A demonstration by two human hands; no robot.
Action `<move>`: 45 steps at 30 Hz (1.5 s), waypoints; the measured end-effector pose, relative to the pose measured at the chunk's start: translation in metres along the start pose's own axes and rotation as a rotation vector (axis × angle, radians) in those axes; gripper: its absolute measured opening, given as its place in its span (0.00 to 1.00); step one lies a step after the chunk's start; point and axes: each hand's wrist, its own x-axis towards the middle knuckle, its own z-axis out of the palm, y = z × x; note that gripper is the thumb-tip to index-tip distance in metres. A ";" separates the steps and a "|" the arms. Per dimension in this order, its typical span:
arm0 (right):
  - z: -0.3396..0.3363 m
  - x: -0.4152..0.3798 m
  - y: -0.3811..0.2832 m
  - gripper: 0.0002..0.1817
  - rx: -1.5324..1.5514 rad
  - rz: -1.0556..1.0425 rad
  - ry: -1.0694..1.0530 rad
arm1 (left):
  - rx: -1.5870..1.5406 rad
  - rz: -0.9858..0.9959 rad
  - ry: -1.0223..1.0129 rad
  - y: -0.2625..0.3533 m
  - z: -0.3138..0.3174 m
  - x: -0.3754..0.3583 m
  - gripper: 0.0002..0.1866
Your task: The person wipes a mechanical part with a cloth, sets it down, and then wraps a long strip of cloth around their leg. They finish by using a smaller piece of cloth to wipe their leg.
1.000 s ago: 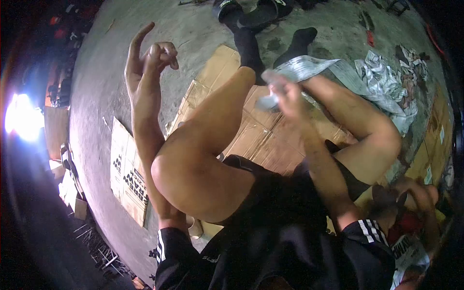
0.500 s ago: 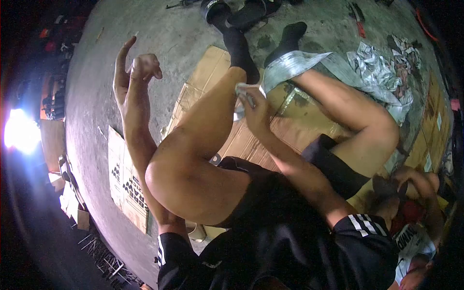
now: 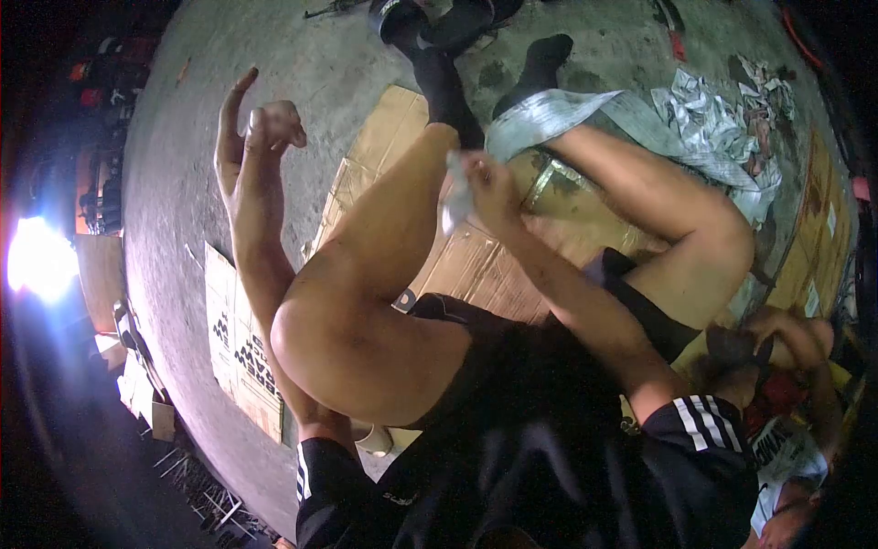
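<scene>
My left hand [image 3: 259,137] is held up beyond my bent left knee, over the concrete floor. One finger points out and the others curl loosely apart, with nothing seen in them. Between my shins, my right hand [image 3: 491,188] is closed around a small whitish rag [image 3: 456,197], blurred by motion. A long pale grey cloth strip [image 3: 547,117] is draped across my right lower leg near the sock, trailing toward a crumpled heap of pale sheets [image 3: 700,110].
Flattened cardboard [image 3: 476,279] lies under my legs. A printed cardboard piece [image 3: 240,343] is at the left. Dark slippers [image 3: 457,37] lie beyond my feet. Another person [image 3: 791,403] sits close at the lower right. A bright light [image 3: 41,261] shines at the far left.
My right hand has turned and shifted slightly with the rag, which now hangs further down beside my left shin. My left hand keeps its pose.
</scene>
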 end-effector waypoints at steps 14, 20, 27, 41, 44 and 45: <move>0.018 0.009 0.020 0.14 -0.425 -0.164 0.217 | 0.008 0.059 -0.017 0.017 0.007 -0.001 0.33; 0.005 -0.044 -0.003 0.12 -0.574 -0.266 -0.095 | -0.002 0.013 0.018 0.009 0.005 0.003 0.32; 0.023 -0.021 0.046 0.15 -0.536 -0.400 0.186 | -0.012 0.032 -0.011 0.016 0.002 0.001 0.31; 0.024 0.032 -0.062 0.12 -0.732 -0.633 -0.372 | -0.052 0.027 0.004 0.012 0.005 0.003 0.33; 0.004 0.085 -0.055 0.12 -0.933 -0.614 -0.245 | -0.028 0.031 0.015 0.018 0.013 0.000 0.31; 0.007 0.087 -0.055 0.12 -0.952 -0.569 -0.218 | -0.051 0.032 -0.017 0.021 0.012 -0.001 0.31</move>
